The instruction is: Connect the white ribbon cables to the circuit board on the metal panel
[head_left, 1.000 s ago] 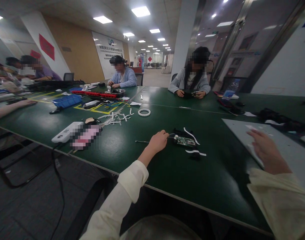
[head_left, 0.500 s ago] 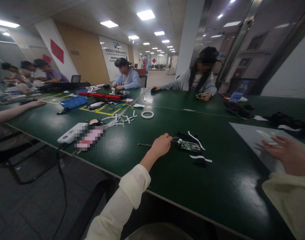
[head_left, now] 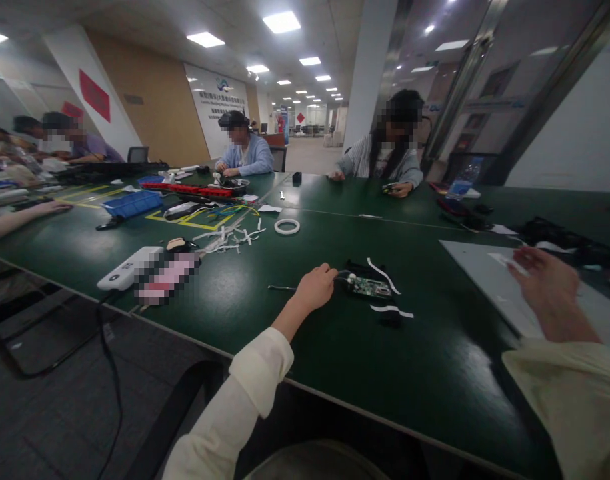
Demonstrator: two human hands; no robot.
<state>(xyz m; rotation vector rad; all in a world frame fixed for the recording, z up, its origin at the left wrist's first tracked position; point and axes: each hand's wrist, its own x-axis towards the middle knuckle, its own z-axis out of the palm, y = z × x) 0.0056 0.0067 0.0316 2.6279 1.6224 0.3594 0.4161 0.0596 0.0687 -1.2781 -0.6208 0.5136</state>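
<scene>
My left hand (head_left: 315, 287) is closed around a dark cable (head_left: 343, 274) that leads to a green circuit board (head_left: 369, 287). The board lies on black parts, with one white strip (head_left: 383, 275) curving beside it and a second white strip (head_left: 392, 311) over a black piece in front. A thin dark rod (head_left: 281, 288) sticks out to the left of this hand; its other end is hidden. At the right, my right hand (head_left: 549, 287) is over a grey sheet (head_left: 465, 267), its thumb and fingers pinched at a white strip (head_left: 502, 261).
Loose white strips (head_left: 235, 237) and a tape roll (head_left: 287, 227) lie farther back on the green table (head_left: 305, 360). To the left are a white power strip (head_left: 129, 268), a blurred pink item (head_left: 169, 279) and a blue bin (head_left: 132, 204). Co-workers sit across and at the left.
My right hand's fingers have drawn together at the white strip on the grey sheet. My left hand stays by the board. A co-worker's hand has left the small black block opposite.
</scene>
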